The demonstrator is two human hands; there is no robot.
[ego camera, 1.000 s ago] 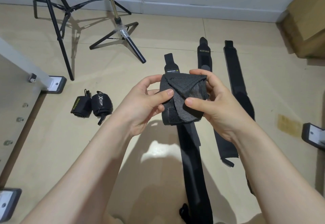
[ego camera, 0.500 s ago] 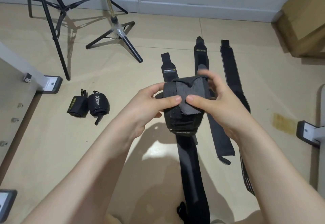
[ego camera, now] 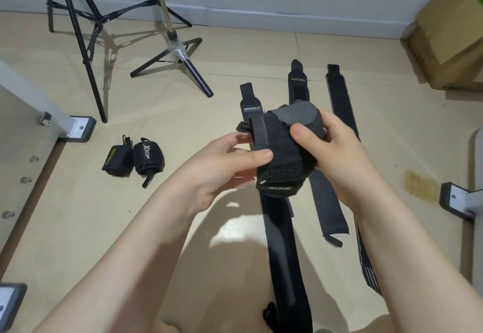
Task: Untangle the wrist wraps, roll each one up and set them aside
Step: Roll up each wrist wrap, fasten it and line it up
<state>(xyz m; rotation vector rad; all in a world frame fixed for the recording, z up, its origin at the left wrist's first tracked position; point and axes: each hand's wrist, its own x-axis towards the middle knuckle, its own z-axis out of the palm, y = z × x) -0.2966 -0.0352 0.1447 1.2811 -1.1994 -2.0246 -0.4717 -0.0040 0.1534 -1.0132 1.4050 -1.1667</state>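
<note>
Now, over by the floor's left edge, two rolled wraps (ego camera: 133, 161) sit side by side, already set aside, just in front of a white frame foot (ego camera: 78, 128) and a black tripod (ego camera: 86, 45) behind. Moving in, the left hand (ego camera: 222, 165) has its thumb pressed flat on the face of the wrap being rolled (ego camera: 282, 149), fingers curled behind it. That wrap is held up above the floor's middle, its loose tail (ego camera: 285, 267) trailing down toward the near edge. The right hand (ego camera: 332, 160) clamps the roll's other side, thumb on top, fingers curled round it. Rolling looks well under way; next, I'd say, they must feed that tail round tightly. Three flat wraps (ego camera: 339, 102) lie stretched out rightward, waiting.
</note>
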